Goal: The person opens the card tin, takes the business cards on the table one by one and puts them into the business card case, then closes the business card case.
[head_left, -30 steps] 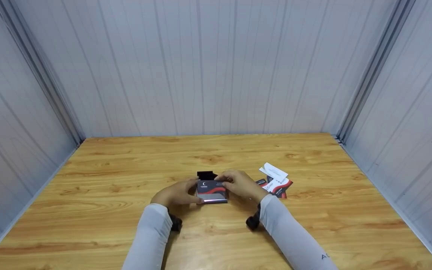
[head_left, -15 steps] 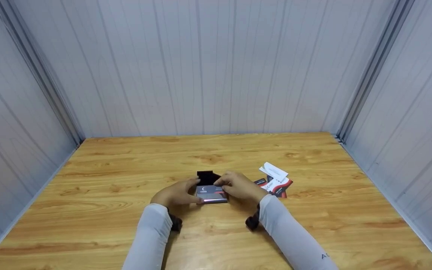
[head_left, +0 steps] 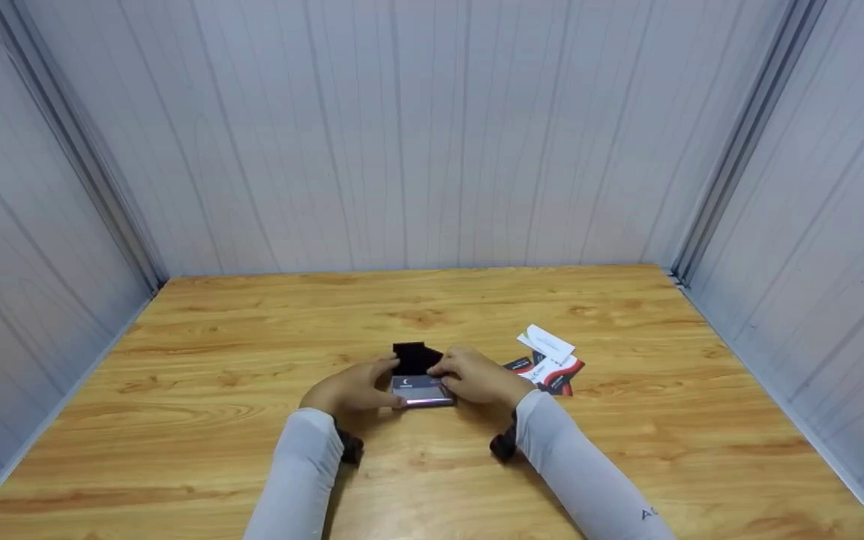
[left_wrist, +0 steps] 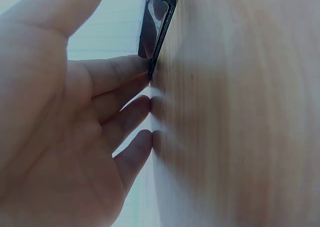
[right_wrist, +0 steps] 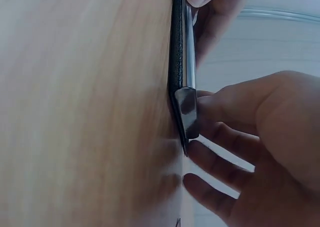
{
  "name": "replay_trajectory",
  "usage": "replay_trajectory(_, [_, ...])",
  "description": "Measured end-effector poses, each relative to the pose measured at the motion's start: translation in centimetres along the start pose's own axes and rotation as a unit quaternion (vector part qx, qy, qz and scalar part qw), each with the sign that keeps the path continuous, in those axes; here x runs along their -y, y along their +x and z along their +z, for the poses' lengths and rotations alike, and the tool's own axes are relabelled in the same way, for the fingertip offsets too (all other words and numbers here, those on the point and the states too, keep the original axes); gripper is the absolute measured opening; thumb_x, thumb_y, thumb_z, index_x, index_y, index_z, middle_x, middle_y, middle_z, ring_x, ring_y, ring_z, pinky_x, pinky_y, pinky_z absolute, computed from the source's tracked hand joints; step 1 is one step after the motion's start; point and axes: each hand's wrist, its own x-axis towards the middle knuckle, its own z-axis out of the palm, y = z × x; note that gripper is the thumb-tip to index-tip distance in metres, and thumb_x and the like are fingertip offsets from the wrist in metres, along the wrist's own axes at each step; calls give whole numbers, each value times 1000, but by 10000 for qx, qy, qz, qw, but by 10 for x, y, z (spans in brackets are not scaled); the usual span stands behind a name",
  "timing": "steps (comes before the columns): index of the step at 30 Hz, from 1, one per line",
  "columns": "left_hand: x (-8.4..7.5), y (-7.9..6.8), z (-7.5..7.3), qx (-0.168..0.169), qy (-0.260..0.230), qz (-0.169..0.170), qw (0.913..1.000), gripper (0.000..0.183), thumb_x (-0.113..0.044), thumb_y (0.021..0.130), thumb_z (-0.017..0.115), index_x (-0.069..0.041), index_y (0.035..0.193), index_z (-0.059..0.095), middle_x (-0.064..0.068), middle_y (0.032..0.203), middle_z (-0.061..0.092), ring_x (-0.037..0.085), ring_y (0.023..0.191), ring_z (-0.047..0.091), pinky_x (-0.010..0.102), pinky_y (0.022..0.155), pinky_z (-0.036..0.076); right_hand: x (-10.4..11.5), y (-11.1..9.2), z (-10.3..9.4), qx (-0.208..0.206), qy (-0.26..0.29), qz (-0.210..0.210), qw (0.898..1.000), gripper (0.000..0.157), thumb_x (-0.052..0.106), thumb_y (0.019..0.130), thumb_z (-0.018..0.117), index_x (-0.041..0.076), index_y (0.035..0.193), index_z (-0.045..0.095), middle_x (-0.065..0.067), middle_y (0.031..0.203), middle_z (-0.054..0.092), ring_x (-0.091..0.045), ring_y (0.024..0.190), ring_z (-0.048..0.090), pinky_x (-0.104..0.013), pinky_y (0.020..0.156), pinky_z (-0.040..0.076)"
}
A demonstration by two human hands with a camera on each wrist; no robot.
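A business card case [head_left: 430,403] with a shiny metal edge lies on the wooden table in front of me, its black flap [head_left: 415,358] folded out on the far side. A dark business card [head_left: 418,383] with a white logo sits in it, its near part under the metal. My left hand [head_left: 353,385] holds the case's left side, thumb at the near corner and fingers at the far one. In the left wrist view the case's end [left_wrist: 154,29] shows by the fingers. My right hand [head_left: 481,377] pinches at the card's far right corner, partly hiding it.
Several loose business cards [head_left: 552,367], white, red and black, lie overlapping on the table [head_left: 252,337] just right of my right hand. Pale panel walls [head_left: 417,150] stand behind the table and at both sides.
The card has slid toward me, deeper into the case, so its red stripe is mostly covered and more black flap shows. My right fingers moved slightly nearer with it; my left hand stayed put.
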Motion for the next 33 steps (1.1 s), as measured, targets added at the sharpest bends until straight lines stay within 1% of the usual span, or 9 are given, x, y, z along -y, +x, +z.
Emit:
replay_trajectory(9, [1,0,0,-31,14,0,10000,87,-46,89,75,-14,158,34,8,162,28,29,149,23,50,118,21,2,0,-4,303,148,134,9993,32,1,99,55,0,128,69,-12,115,63,-25,106,59,-40,92,49])
replay_trajectory(16, [1,0,1,6,-93,9,10000,86,-45,89,75,-14,158,33,9,163,27,30,149,22,52,118,21,1,-3,-8,368,167,-32,9992,31,4,99,55,0,128,68,-14,120,64,-28,113,59,-43,99,46])
replay_trajectory(18, [1,0,0,24,-126,11,9999,87,-45,89,75,-14,158,33,9,162,27,31,149,21,52,117,21,1,-4,-10,383,233,5,9990,31,5,100,55,0,128,67,-15,122,64,-29,115,59,-44,100,46])
replay_trajectory(20, [1,0,0,29,-150,36,9999,87,-45,90,74,-13,158,32,11,162,27,31,149,22,53,117,22,1,-5,-13,397,350,158,9985,32,8,101,55,1,130,66,-14,124,64,-28,117,58,-44,101,45])
replay_trajectory(24, [1,0,1,15,-144,65,9999,87,-44,90,74,-11,158,32,12,162,27,32,149,22,53,117,22,-2,-9,-19,317,784,578,9947,33,11,103,54,4,134,64,-11,129,61,-29,119,58,-44,100,47])
replay_trajectory(26, [1,0,1,10,-153,73,9999,87,-43,90,75,-11,158,32,13,162,27,32,149,22,53,117,22,-4,-11,-22,241,978,692,9925,34,12,104,53,4,134,63,-11,131,60,-29,121,57,-44,100,47])
replay_trajectory(28, [0,0,1,13,-156,80,9998,86,-43,90,75,-11,158,32,13,162,27,33,149,22,53,117,22,-7,-12,-24,148,1058,665,9920,34,12,103,54,1,134,63,-12,131,60,-32,122,56,-46,101,47])
replay_trajectory(31, [0,0,1,27,-132,112,9998,86,-43,91,74,-11,158,32,13,162,27,33,149,22,53,117,22,-12,-14,-28,24,1027,590,9930,34,12,102,56,-1,132,63,-14,131,61,-34,122,55,-48,101,46])
replay_trajectory(33, [1,-1,1,32,-127,119,9998,86,-42,91,74,-11,159,32,13,162,26,33,149,22,53,117,22,-15,-15,-30,-50,1005,621,9930,34,14,102,57,-1,132,63,-14,130,62,-35,121,55,-50,100,46])
